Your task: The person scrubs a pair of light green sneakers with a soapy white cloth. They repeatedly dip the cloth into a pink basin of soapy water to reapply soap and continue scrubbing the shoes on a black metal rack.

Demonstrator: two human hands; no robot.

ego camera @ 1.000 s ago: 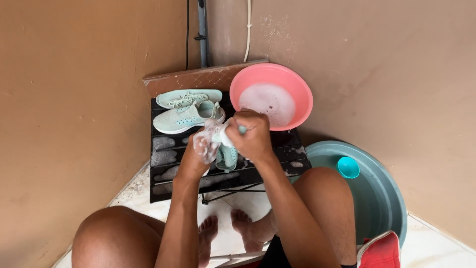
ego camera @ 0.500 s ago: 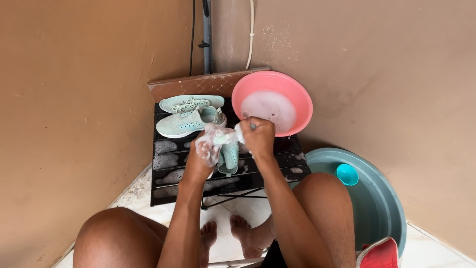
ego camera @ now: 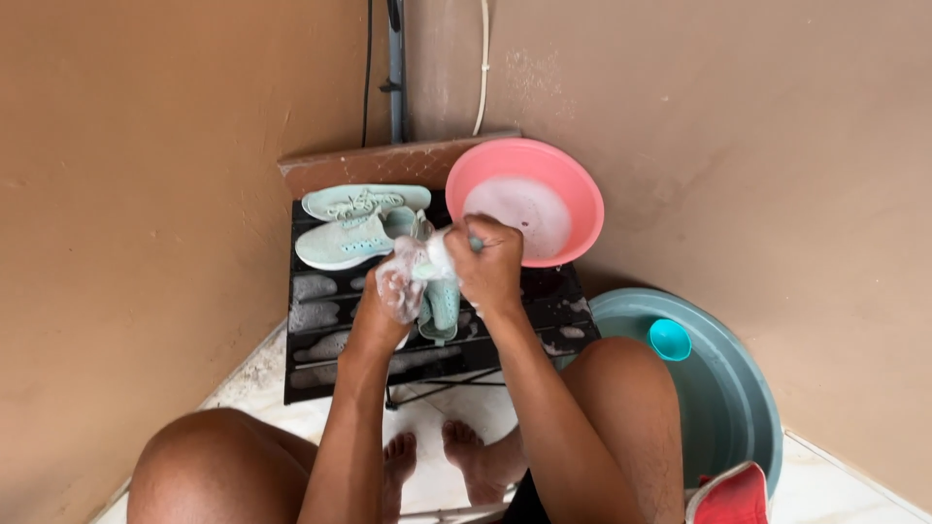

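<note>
My left hand [ego camera: 383,301], covered in white suds, grips a pale mint insole [ego camera: 442,306] over a black slatted table [ego camera: 320,349]. My right hand [ego camera: 490,264] is closed around a small brush and presses it on the top of the insole; the brush is mostly hidden by my fingers. Two mint sneakers [ego camera: 354,223] lie on their sides at the table's far left corner. A pink basin [ego camera: 529,199] with soapy water stands on the far right of the table, just beyond my right hand.
A grey-green tub [ego camera: 723,388] with a small turquoise cup [ego camera: 670,340] sits on the floor at right. A red object [ego camera: 733,495] shows at the bottom right. Brown walls meet in a corner behind the table, with a pipe [ego camera: 395,68] and a brick ledge [ego camera: 388,163].
My hands and the insole have shifted slightly down and toward me, with the right hand rubbing across the insole. Foam has spread over my left hand.
</note>
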